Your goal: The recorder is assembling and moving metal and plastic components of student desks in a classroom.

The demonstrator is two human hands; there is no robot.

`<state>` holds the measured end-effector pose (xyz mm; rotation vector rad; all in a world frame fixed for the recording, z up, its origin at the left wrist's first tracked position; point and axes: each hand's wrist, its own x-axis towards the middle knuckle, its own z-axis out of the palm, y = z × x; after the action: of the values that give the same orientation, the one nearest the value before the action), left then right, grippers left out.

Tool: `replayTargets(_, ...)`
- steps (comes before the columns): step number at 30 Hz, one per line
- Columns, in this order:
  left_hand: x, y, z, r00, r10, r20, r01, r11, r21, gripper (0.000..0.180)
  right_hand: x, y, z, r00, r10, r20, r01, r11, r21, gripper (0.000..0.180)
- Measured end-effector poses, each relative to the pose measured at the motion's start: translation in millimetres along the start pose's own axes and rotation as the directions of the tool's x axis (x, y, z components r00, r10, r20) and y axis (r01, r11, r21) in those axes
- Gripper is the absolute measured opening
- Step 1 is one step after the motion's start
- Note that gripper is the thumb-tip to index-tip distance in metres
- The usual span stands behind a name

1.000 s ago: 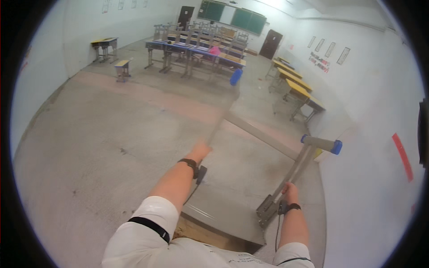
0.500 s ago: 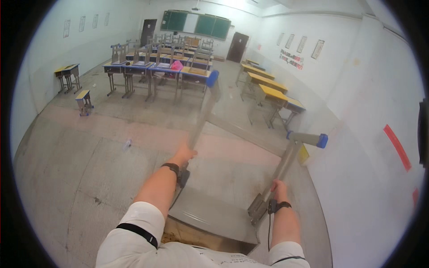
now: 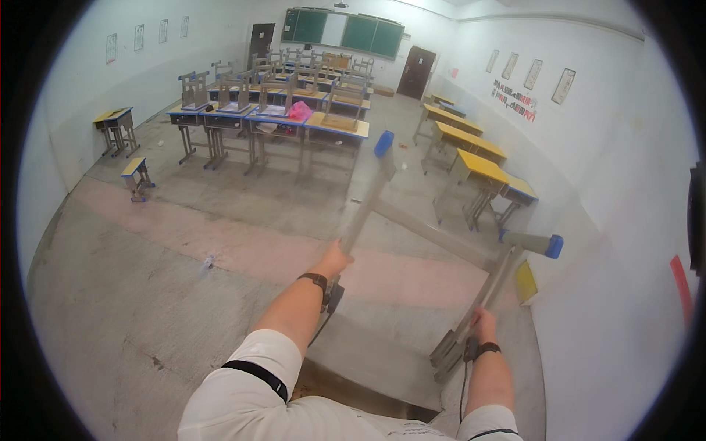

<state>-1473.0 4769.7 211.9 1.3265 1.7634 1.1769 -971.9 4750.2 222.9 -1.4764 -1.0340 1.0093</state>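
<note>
Grey metal-legged desk (image 3: 412,294), upturned with its blue-capped legs pointing away, hangs between both hands just ahead of the person; its top is partly cut off behind the white shirt. The left hand (image 3: 332,261) is clenched round one leg, the right hand (image 3: 482,323) grips the other. Beyond them stand rows of yellow-topped desks (image 3: 471,147), with chairs (image 3: 279,92) upended on blue-edged desks.

Framed white posters (image 3: 534,73) are hung along the right wall; smaller ones (image 3: 139,37), seemingly similar, are seen on the left wall.
</note>
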Motion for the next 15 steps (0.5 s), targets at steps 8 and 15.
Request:
replayTargets(8,216,20,11,0.957,-0.054,0.286,0.083,0.992,-0.090,0.090,145,-32,80,0.997,-0.032,-0.067,0.037,0.996,0.079,0.020)
replayTargets(15,368,91,45,0.951,0.239,0.198,-0.239,0.971,-0.025,0.090,253,-77,115,0.981,0.005,-0.192,0.039,0.973,0.227,0.016)
